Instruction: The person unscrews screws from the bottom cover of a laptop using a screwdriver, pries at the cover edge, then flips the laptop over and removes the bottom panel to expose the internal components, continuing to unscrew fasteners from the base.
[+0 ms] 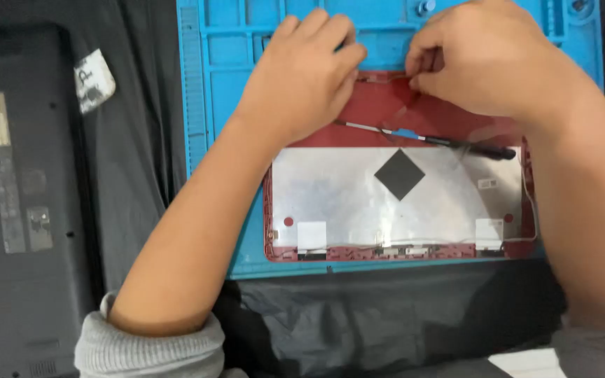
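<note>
Head view looked straight down on a red laptop lid shell (414, 115) lying inside-up on a blue silicone work mat (218, 84), which sat on a dark cloth over the desk. Most of the shell's inside was covered by a silver foil sheet (344, 196) w/ a black diamond pad (399, 174) at centre and two white tabs (311, 236) near the hinge edge.

Left hand (306, 77) pressed flat on the shell's upper left part, fingers curled down at the top rim, holding nothing I could see, just bracing. Right hand (481, 59) was pinched shut at the top edge on something thin, prob. a wire or a bit of tape; too small to tell which. A black-handled slim tool (449, 142) lay loose across the shell, just below both hands, touching neither.

Judging by this: the pinch wanted a slow pull, low and along the rim, not straight up, w/ the left hand bracing close to the pull point so the shell wouldn't lift. Risk was snapping the thin piece or creasing the foil.

Off to the left, apart from the mat, a dark grey laptop base (22, 196) lay bottom-up w/ labels on it. Grey sleeve cuff (148, 346) showed on the left arm.
</note>
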